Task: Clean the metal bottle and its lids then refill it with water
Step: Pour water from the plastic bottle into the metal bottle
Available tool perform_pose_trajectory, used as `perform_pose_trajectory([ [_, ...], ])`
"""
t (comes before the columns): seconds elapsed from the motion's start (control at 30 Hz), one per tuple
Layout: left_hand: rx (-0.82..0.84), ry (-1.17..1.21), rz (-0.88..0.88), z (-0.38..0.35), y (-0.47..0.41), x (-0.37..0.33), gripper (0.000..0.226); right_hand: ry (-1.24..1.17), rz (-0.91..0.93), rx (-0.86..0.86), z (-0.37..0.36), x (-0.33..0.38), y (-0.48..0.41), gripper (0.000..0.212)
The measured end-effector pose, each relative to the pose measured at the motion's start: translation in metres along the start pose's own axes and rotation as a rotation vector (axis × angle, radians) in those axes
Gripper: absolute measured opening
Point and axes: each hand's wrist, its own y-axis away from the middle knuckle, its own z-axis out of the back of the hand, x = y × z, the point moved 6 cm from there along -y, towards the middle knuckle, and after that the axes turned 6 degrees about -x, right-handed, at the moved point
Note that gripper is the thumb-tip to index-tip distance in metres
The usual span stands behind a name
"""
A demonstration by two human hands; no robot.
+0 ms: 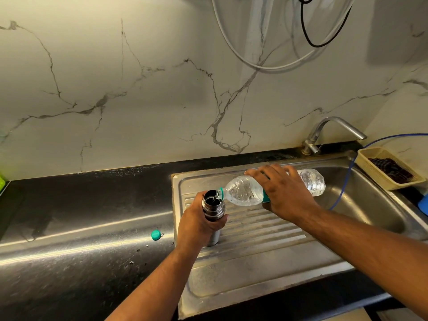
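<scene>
Metal bottle (213, 208) stands upright, lid off, on the ribbed drainer of the steel sink (254, 251), which is set into the dark worktop (81, 228) on its right side; a cream basket (370, 169) sits at the far right and the tap (333, 129) rises at the far edge; a clear plastic bottle (243, 193), tipped nearly flat, pours water into the open neck; the right hand (284, 193) wraps round its middle; the left hand (196, 224) grips the metal bottle; a small teal cap (156, 234) lies on the worktop, left of the sink.

Your left hand (196, 225) hides the middle of the metal bottle (213, 207); your right hand (284, 195) covers much of the plastic bottle (243, 193).
</scene>
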Motion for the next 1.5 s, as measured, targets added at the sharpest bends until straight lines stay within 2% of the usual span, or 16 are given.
perform_pose_trajectory([
  [1.5,-0.011,-0.008,-0.015,0.0005,-0.0003,0.001,0.073,0.025,-0.006,0.007,-0.0005,0.0001,0.0004,0.104],
])
